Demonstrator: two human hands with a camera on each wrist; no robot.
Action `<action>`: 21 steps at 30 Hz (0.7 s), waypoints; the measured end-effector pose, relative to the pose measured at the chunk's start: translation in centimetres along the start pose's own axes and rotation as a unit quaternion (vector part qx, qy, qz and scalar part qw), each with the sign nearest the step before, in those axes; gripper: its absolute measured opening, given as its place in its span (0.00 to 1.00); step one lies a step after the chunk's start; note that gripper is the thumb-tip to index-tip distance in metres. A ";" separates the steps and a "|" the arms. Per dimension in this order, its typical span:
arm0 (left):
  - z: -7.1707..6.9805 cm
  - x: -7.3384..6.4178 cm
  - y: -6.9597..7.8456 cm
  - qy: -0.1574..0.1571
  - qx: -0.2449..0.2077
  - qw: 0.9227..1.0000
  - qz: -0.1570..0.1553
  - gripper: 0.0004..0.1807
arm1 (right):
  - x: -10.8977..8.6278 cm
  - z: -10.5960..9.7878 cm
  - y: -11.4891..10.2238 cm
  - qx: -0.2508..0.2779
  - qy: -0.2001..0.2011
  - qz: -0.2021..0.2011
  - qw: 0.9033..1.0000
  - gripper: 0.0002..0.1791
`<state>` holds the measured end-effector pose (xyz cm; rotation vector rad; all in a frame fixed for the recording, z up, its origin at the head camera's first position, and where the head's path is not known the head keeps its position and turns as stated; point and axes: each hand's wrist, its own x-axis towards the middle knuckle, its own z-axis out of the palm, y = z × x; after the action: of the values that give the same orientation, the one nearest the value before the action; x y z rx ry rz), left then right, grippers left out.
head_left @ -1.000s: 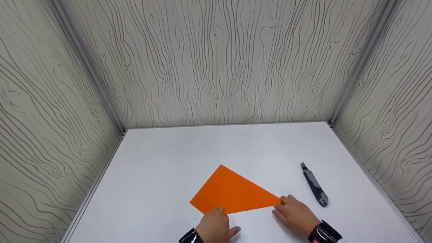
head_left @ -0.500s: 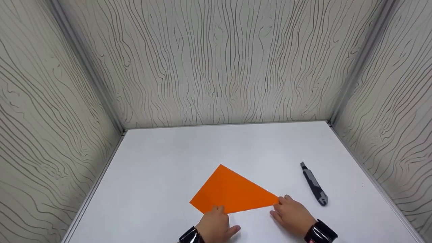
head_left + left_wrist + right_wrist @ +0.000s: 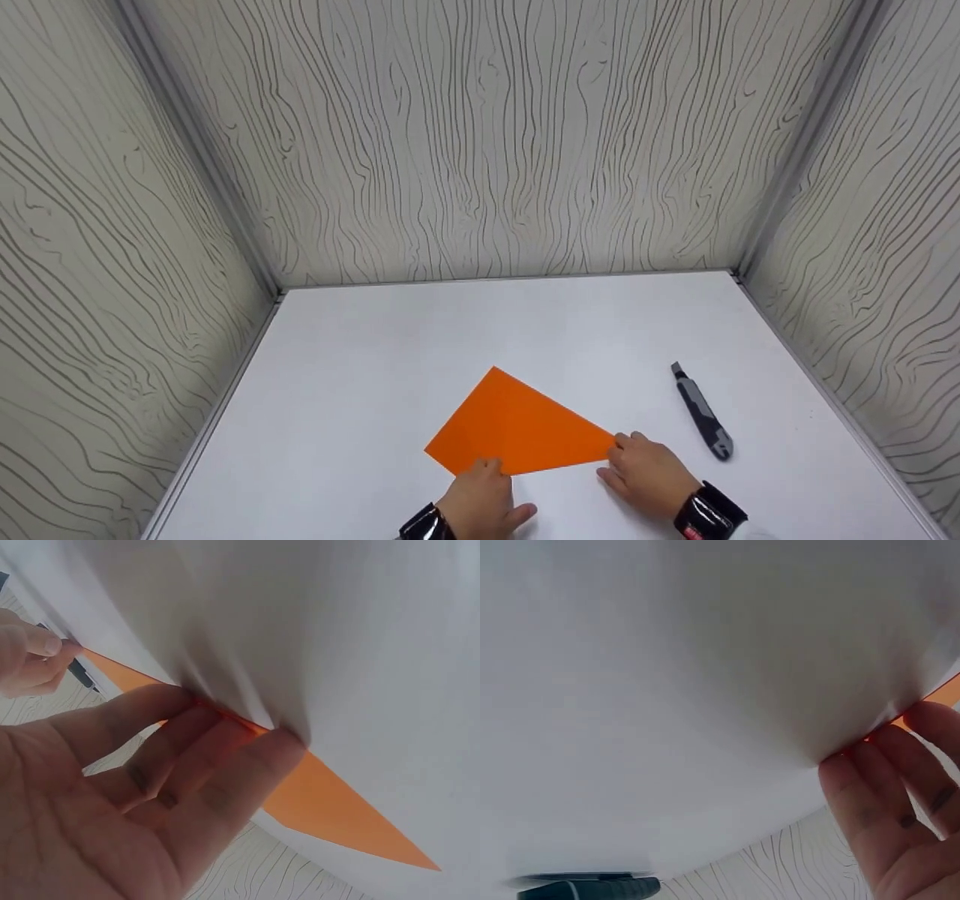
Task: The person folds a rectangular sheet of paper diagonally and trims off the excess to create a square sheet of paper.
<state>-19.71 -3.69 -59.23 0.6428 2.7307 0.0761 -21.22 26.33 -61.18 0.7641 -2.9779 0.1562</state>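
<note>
Fingers of the left hand [image 3: 480, 499] reach out fairly straight, their tips pressing on the near edge of an orange sheet [image 3: 517, 427], while the thumb sticks out sideways, apart from it. The right hand [image 3: 651, 476] has its fingertips on the sheet's right-hand corner, the fingers extended and side by side in the right wrist view; its thumb points off to the side, clear of the orange in the head view. Neither hand is wrapped around anything.

The sheet lies on the white bench [image 3: 360, 360], in front of the person and between the two hands. It looks four-cornered and kite-like, with one corner pointing away and the longest point running toward the right hand.

Beyond the right hand, well apart from the sheet, lies a black and grey utility knife [image 3: 703, 416], its narrow tip angled away from the person. A shiny black band [image 3: 709, 511] circles the right wrist, and another [image 3: 427, 523] the left. Wood-grain patterned panels [image 3: 495, 150] stand around the bench.
</note>
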 end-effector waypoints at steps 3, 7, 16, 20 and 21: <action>0.2 0.2 -0.1 0.019 0.020 1.000 0.010 0.35 | 0.5 0.0 -0.9 -0.019 0.012 0.005 1.000 0.19; 0.6 0.6 -0.5 0.036 0.018 0.999 0.015 0.35 | 1.0 0.0 -2.6 -0.017 0.008 0.025 1.000 0.19; 0.0 2.6 -1.6 0.078 0.024 0.996 0.020 0.26 | 0.3 -0.1 -4.9 -0.003 -0.020 0.055 0.998 0.19; -0.4 3.8 -1.6 0.090 0.049 0.995 0.005 0.26 | -0.2 0.0 -5.9 0.002 -0.012 0.019 1.000 0.18; -0.3 4.2 -1.7 0.093 0.049 0.994 0.002 0.26 | -0.3 0.0 -6.1 0.000 -0.012 0.007 1.000 0.18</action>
<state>-24.08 -3.34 -60.50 0.7006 2.9288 0.0019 -18.03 21.19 -60.67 0.7494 -3.0069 0.1487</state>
